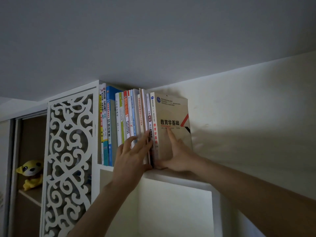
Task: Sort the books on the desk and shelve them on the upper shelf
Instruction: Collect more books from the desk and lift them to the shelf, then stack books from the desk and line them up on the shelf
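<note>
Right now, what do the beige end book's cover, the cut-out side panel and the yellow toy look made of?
Beige end book: paper softcover, apparently matte; printed, thin, no glare. Cut-out panel: white-painted board, wood or plastic unclear; scrollwork cut clean through. Yellow toy: plush fabric, soft rounded shape, dull surface.

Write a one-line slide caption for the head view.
Both hands, left hand and right hand, press books upright on the upper shelf.
</note>
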Motion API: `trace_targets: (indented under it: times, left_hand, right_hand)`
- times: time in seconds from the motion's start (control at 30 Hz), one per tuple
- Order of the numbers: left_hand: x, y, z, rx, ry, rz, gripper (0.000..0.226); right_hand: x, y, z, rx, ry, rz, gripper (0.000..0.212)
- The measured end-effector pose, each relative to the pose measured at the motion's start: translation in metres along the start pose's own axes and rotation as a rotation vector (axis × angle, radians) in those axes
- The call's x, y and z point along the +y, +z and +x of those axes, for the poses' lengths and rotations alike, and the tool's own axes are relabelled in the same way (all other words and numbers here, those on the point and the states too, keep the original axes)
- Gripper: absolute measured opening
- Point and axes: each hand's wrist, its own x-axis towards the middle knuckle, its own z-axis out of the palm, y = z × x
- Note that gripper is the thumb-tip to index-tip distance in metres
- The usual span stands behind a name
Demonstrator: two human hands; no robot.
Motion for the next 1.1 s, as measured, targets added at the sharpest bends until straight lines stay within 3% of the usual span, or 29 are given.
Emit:
trace_targets:
  times: [0.17, 0.33, 0.43, 0.53, 0.6, 0.77, 0.87, 1.0, 1.1]
  left_hand:
    - [0.004, -0.011, -0.003, -0.052, -0.032, -0.077, 0.072]
    - [0.033, -0.047, -0.047, 0.049, -0.151, -0.472, 0.029]
    - [0.078, -0.069, -0.092, 0.009, -0.117, -0.634, 0.018]
    - [0.137, -0.075, -0.127, -0.168, -0.025, -0.798, 0.020]
    - [0.181, -0.070, -0.145, -0.276, 0.008, -0.909, 0.019]
    - [0.307, -0.048, -0.198, -0.561, 0.048, -1.153, 0.017]
    - [0.378, -0.022, -0.252, -0.802, -0.043, -1.163, 0.021]
    - [0.429, 0.018, -0.353, -1.253, -0.203, -0.990, 0.045]
    - [0.443, 0.029, -0.424, -1.510, -0.333, -0.907, 0.083]
  right_hand:
    - [-0.008, -0.009, -0.009, -0.001, -0.010, 0.078, 0.117]
    - [-0.019, -0.029, -0.070, 0.157, -0.289, -0.268, 0.033]
    - [-0.013, -0.044, -0.157, 0.328, -0.515, -0.425, 0.021]
    - [0.022, -0.055, -0.253, 0.295, -0.555, -0.470, 0.014]
    - [0.053, -0.065, -0.311, 0.201, -0.406, -0.487, 0.016]
    - [0.162, -0.075, -0.457, -0.089, 0.200, -0.494, 0.015]
    - [0.211, -0.067, -0.534, -0.285, 0.584, -0.424, 0.024]
    - [0.241, -0.018, -0.607, -0.560, 0.790, -0.346, 0.044]
    - [0.262, 0.031, -0.656, -0.731, 0.858, -0.305, 0.071]
